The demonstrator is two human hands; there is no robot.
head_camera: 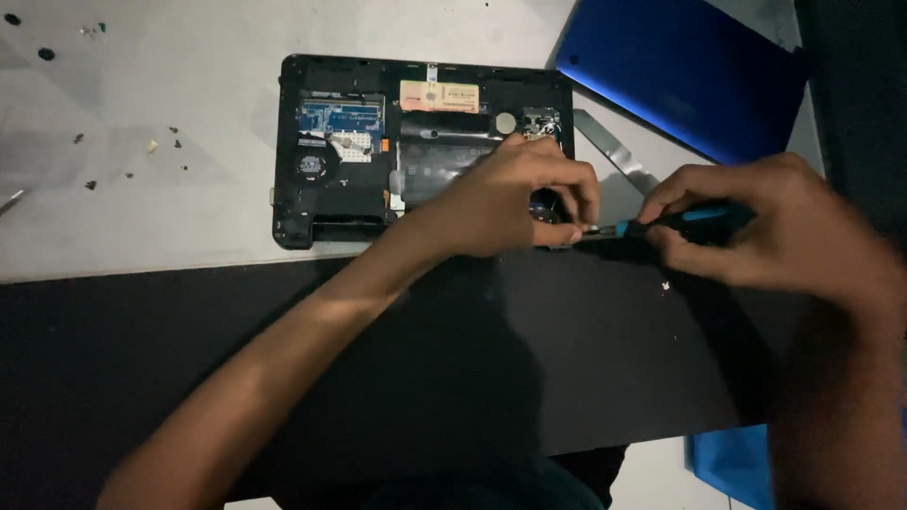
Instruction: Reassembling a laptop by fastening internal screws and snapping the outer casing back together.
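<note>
Head view looks down on a pale grey tabletop with a black mat along its near edge; small dark loose screws lie scattered at the far left. An opened black laptop base with its circuit boards exposed lies on the table, a glossy blue rectangular lid panel just beyond it. Left hand rests on the base's near right corner, fingertips pinched at the tip of a black-and-blue-handled screwdriver. Right hand is curled around that handle. What the tip meets is hidden by fingers, and the scene is dim.
</note>
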